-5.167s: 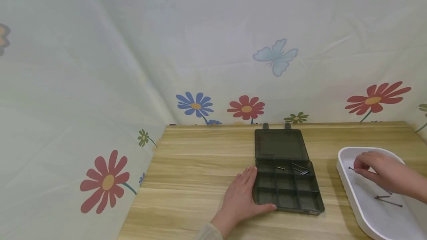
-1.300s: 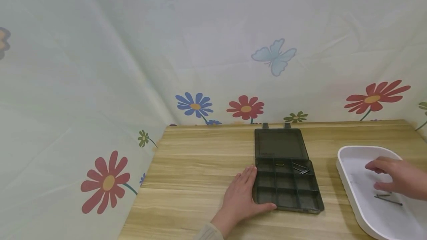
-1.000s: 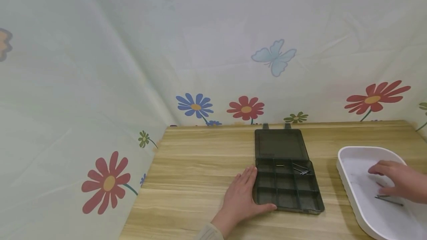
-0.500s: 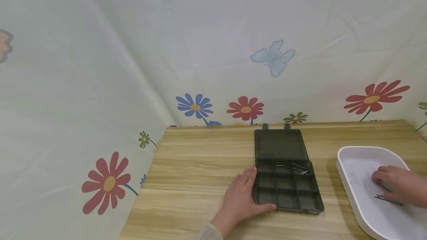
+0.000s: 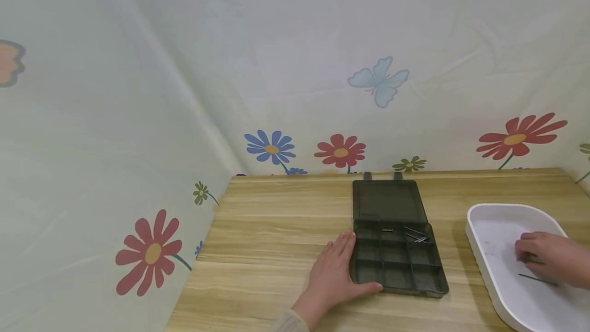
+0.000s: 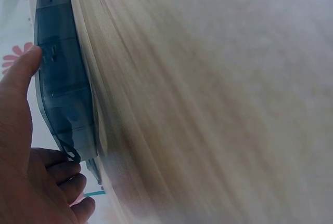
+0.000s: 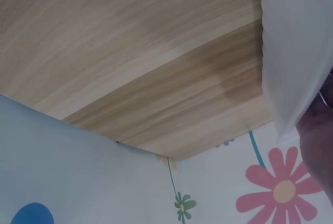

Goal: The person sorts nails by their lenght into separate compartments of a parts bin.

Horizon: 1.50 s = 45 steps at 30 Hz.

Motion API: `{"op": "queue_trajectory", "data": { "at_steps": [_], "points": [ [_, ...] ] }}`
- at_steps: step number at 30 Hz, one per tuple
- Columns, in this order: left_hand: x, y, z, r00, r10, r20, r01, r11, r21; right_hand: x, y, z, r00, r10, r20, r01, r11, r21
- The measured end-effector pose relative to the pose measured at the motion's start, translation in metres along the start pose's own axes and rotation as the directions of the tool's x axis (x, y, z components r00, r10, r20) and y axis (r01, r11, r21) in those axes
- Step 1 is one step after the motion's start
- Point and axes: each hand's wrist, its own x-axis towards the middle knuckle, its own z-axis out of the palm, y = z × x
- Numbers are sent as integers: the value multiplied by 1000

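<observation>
A dark translucent compartment box (image 5: 396,252) lies on the table with its lid (image 5: 387,201) laid back. My left hand (image 5: 333,273) rests against its left side, fairly straight fingers along the edge and thumb at the front rim. One back compartment holds a short screw (image 5: 387,230); beside it, another has several longer silvery screws or nails (image 5: 417,235). Over the white tray (image 5: 502,316), my right hand (image 5: 550,257) pinches what looks like a small screw (image 5: 534,258), mostly hidden by its fingers. Below that hand, a long thin nail or screw (image 5: 536,279) lies in the tray.
The wood-grain table (image 5: 276,219) extends left of the box and between box and tray. A pale cloth backdrop (image 5: 295,65) with printed flowers and a butterfly rises behind the table and at its left.
My right hand has moved from the tray's far part down to the small pieces and its fingers have closed on the shorter one. The left hand and box have stayed still.
</observation>
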Motion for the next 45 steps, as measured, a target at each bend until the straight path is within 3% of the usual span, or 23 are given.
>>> {"op": "queue_trajectory", "data": {
  "at_steps": [9,20,26,30,33,36,45],
  "points": [
    [-1,0,2,1000,1,-10,-2,1000,-5,2,-4,7,985,-92,-146,88,995,-36],
    [-1,1,2,1000,-6,2,6,1000,4,13,-14,7,992,27,-124,-29,999,-15],
    [-1,1,0,1000,-9,10,9,1000,-1,25,-26,-11,983,71,-170,-74,997,-7],
    [-1,1,-1,1000,-12,6,12,1000,2,35,-35,-23,957,10,-289,-14,1000,-10],
    [-1,0,0,1000,-13,6,13,1000,3,43,-44,-32,949,4,-316,-1,1000,11],
    [-1,0,0,1000,-13,7,13,1000,3,53,-55,-42,954,26,-298,-5,997,71],
    [-1,0,2,1000,-12,1,12,1000,6,83,-82,-59,922,-40,-385,112,980,167]
  ]
}}
